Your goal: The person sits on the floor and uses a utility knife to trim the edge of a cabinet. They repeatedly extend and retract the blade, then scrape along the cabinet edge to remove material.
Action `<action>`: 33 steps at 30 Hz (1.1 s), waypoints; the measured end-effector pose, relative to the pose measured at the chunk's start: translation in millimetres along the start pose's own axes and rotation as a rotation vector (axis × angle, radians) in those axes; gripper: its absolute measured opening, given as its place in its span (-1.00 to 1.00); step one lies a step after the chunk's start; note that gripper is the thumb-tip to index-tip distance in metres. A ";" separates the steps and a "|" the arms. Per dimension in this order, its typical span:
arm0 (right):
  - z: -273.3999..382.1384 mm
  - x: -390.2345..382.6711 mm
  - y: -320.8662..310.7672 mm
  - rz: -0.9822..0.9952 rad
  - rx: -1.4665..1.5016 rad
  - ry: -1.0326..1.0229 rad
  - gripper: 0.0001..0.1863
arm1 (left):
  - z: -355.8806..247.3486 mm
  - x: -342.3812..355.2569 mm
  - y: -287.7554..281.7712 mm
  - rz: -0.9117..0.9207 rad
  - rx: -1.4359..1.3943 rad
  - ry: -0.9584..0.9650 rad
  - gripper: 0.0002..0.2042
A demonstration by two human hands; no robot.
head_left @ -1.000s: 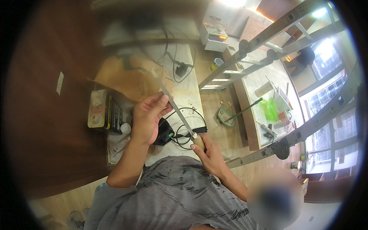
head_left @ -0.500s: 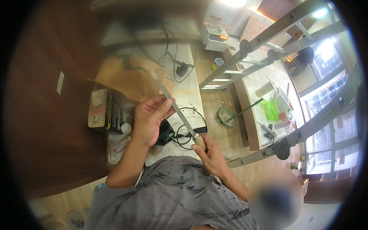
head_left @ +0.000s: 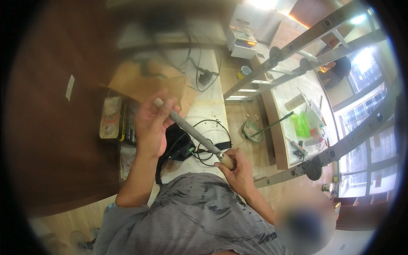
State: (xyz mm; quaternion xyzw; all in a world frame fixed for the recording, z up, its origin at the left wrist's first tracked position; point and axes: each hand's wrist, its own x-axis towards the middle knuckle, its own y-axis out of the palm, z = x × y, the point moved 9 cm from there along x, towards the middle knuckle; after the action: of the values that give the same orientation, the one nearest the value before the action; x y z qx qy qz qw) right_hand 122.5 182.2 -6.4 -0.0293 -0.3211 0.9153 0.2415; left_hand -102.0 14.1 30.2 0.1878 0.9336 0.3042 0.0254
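My right hand [head_left: 239, 172] is closed round the wooden handle [head_left: 227, 160] of a long grey file [head_left: 191, 131], held diagonally. Near the file's tip, my left hand [head_left: 149, 125] pinches the blade between thumb and fingers. Under them, a black bag-like thing [head_left: 174, 142] and looped cables [head_left: 216, 124] lie on a pale worktop [head_left: 214, 106]. A crumpled brown paper sheet [head_left: 144, 76] lies beyond my left hand. A rectangular tin [head_left: 109, 119] stands left of it, partly behind that hand.
An aluminium ladder [head_left: 289, 63] stands at the right. Beyond it are a bench [head_left: 297, 93] with a green plastic bag [head_left: 299, 124], and a person [head_left: 338, 70] by the windows. A green dustpan [head_left: 250, 129] is on the floor. A brown panel [head_left: 55, 127] flanks my left.
My left hand has moved up and left along the blade toward its tip. The file has turned, showing a broader rough face, and its tip sits lower and further left.
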 end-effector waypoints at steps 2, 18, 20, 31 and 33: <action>-0.7 -1.2 -0.3 -0.023 -0.021 -0.004 -0.58 | 0.1 -2.0 -5.4 0.000 0.024 0.005 -0.80; -5.1 -4.1 -17.8 -0.218 -0.142 -0.026 -0.64 | 8.6 -5.6 -12.8 0.070 -0.015 -0.018 -0.65; -7.7 -4.8 -20.7 -0.248 -0.167 -0.049 -0.65 | 11.4 -7.1 -10.6 0.067 -0.027 -0.062 -0.61; -18.3 -9.5 -33.3 -0.363 -0.147 -0.022 -0.62 | 16.2 -11.0 -0.4 0.177 -0.099 -0.129 -0.56; -15.9 -9.9 -37.0 -0.393 -0.177 -0.044 -0.62 | 16.8 -11.8 0.2 0.181 -0.101 -0.134 -0.57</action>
State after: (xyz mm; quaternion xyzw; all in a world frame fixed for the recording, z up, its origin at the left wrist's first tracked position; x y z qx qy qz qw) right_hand 150.2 211.8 2.3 0.0328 -0.4050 0.8193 0.4046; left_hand -88.2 19.3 15.8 0.2898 0.8925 0.3386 0.0698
